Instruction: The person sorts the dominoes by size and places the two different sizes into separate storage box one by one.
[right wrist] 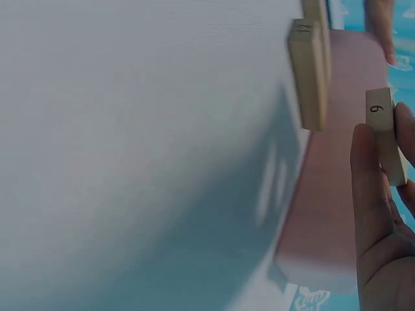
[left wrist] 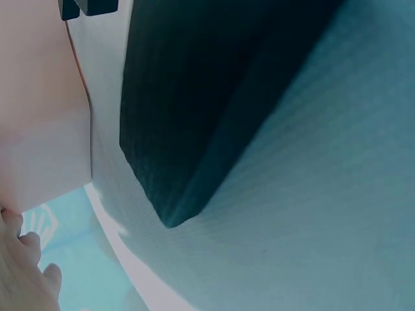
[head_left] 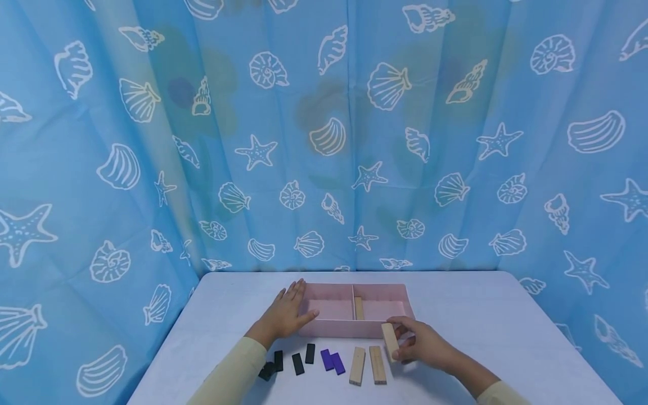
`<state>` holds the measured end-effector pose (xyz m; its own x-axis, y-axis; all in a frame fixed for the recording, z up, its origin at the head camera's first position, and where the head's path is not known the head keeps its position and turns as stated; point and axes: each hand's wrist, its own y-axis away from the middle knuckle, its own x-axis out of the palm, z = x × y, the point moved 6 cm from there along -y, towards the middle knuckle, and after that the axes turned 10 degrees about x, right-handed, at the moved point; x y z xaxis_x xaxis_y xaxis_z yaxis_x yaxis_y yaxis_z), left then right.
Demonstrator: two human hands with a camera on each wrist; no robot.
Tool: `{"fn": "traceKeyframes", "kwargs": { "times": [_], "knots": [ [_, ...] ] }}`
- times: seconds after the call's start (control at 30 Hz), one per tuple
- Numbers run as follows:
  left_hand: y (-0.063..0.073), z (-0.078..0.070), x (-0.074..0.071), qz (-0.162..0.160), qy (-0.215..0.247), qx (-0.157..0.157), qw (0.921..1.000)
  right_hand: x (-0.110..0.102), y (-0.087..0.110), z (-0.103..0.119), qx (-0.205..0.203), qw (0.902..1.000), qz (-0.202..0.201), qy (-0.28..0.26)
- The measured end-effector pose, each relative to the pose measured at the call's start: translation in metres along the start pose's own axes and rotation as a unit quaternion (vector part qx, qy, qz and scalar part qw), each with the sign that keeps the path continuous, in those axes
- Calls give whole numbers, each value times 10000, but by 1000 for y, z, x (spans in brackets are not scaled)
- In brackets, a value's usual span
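Observation:
My right hand (head_left: 422, 343) pinches a wooden block (head_left: 390, 341) between thumb and fingers, just in front of the pink box (head_left: 329, 329). In the right wrist view a "6" is printed on the end of that block (right wrist: 386, 136). My left hand (head_left: 283, 314) rests with straight fingers against the left wall of the box. A divider parts the box in two; another wooden block (head_left: 359, 308) lies in its right compartment, beside the divider. Two more wooden blocks, a left one (head_left: 357, 365) and a right one (head_left: 377, 364), lie on the table near my right hand.
Two purple blocks (head_left: 332, 361) and several black blocks (head_left: 298, 364) lie in front of the box on the white table (head_left: 466, 304). Some black blocks are near my left forearm, which partly hides them. Behind the table hangs a blue curtain (head_left: 283, 169) with shell prints.

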<state>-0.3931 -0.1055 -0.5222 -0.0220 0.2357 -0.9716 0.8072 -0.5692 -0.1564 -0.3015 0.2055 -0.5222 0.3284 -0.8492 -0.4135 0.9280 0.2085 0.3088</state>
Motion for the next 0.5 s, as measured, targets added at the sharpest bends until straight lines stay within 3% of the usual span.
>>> {"fn": "traceKeyframes", "kwargs": {
  "times": [0.2, 0.5],
  "knots": [
    [-1, 1, 1, -8, 39, 16, 10000, -8, -2, 11, -77, 9998, 44, -199],
    [-1, 2, 0, 52, -62, -29, 10000, -23, -21, 34, -106, 9989, -445, 48]
  ]
}}
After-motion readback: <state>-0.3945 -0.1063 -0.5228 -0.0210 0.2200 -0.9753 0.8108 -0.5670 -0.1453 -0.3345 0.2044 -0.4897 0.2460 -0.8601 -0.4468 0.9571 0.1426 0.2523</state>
